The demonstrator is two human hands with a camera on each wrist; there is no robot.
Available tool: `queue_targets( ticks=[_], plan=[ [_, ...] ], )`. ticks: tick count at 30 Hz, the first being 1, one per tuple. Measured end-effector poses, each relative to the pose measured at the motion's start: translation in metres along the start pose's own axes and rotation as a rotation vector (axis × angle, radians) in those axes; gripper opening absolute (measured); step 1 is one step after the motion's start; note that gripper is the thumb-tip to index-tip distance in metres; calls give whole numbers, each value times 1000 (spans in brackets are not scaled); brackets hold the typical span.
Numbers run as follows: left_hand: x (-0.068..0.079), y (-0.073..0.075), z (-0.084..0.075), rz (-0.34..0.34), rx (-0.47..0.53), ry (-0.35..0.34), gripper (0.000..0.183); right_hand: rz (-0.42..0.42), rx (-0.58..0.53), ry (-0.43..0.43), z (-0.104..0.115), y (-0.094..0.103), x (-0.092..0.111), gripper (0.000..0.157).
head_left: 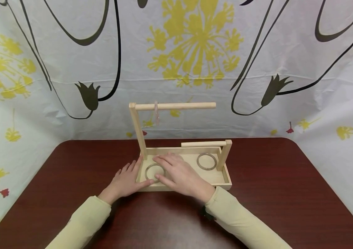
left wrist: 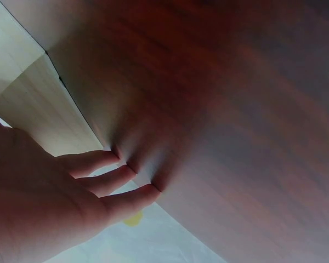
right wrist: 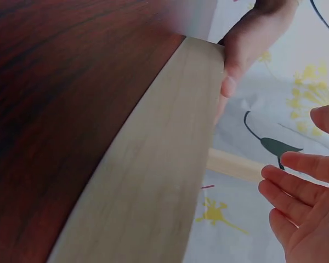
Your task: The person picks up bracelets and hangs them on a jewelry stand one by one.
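Observation:
A pale wooden tray (head_left: 208, 177) stands on the table with a peg frame at each end. My left hand (head_left: 126, 181) rests at its left end, fingers extended beside the wall and thumb along the front rim. In the left wrist view, three fingertips (left wrist: 129, 204) reach down at the tabletop. Over the tray's left half is my right hand (head_left: 182, 174), fingers and thumb spread apart, at a clear ring (head_left: 146, 172) lying inside. A second ring (head_left: 206, 169) lies in the tray's right part. Another, pinkish ring (head_left: 157, 116) hangs on the tall upper bar (head_left: 185, 105).
The tall post (head_left: 138, 131) rises at the tray's left end. At the right end, a short post (head_left: 224, 155) carries a lower bar (head_left: 202, 144) pointing left. The dark red table (head_left: 272, 186) extends to both sides, with a flower-printed curtain (head_left: 195, 90) behind.

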State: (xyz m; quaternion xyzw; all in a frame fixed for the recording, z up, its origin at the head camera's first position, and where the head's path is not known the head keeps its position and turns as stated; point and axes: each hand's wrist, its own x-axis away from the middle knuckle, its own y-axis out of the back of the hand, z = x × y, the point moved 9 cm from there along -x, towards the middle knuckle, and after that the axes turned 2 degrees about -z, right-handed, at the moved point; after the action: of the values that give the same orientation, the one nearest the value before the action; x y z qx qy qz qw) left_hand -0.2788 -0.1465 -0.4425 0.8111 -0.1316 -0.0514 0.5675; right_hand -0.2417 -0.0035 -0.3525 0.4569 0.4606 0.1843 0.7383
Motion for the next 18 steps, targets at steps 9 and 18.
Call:
queue_targets(
  ticks=[9, 18],
  plan=[
    [-1, 0, 0, -3, 3, 1, 104, 18, 10, -30, -6, -9, 0, 47],
    [1, 0, -1, -1, 8, 4, 108, 56, -16, -69, -12, -22, -1, 47]
  ],
)
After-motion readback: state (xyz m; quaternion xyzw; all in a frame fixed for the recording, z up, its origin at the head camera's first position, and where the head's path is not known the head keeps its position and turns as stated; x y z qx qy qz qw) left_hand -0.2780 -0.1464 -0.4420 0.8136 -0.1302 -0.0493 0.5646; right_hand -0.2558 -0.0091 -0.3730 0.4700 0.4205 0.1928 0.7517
